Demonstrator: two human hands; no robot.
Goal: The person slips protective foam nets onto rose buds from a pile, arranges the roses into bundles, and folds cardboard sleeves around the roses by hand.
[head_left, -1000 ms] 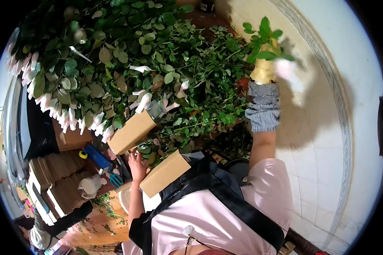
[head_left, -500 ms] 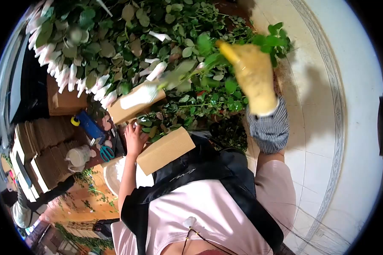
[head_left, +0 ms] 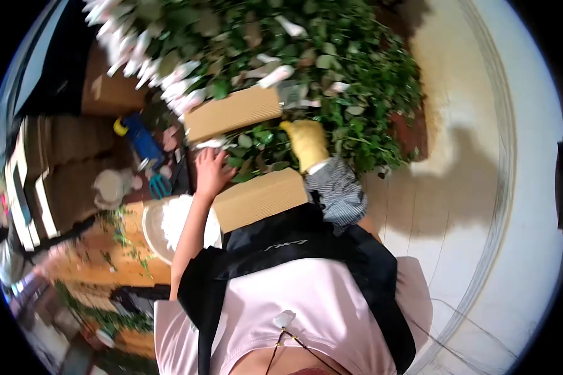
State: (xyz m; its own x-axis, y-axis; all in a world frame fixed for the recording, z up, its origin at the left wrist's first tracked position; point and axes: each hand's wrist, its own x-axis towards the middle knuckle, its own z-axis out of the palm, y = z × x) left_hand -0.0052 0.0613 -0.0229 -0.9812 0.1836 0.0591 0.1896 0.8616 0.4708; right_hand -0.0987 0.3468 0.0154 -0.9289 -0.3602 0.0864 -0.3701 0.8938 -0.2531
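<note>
My left hand (head_left: 211, 172), bare, rests with its fingers apart at the left end of a row of leafy stems, between two pieces of tan corrugated cardboard. A white-wrapped flower head (head_left: 213, 144) lies at its fingertips. My right hand (head_left: 306, 145), in a yellow glove with a checked sleeve cover, is closed round a leafy rose stem at the right end of that row. The upper cardboard (head_left: 233, 114) lies above the leaves (head_left: 256, 145), and the lower cardboard (head_left: 259, 199) lies nearest my body.
A large heap of leafy roses (head_left: 350, 62) with wrapped heads covers the top. At left are a blue tool (head_left: 142, 140), teal-handled scissors (head_left: 160, 185), stacked cardboard (head_left: 75, 169), a white cup (head_left: 111, 186) and a round white tub (head_left: 156, 234). A tiled floor (head_left: 438, 200) lies right.
My gloved right hand has come down and left from the far right, bringing a rose to the space between the cardboards. My left hand stays near their left end. The view has shifted.
</note>
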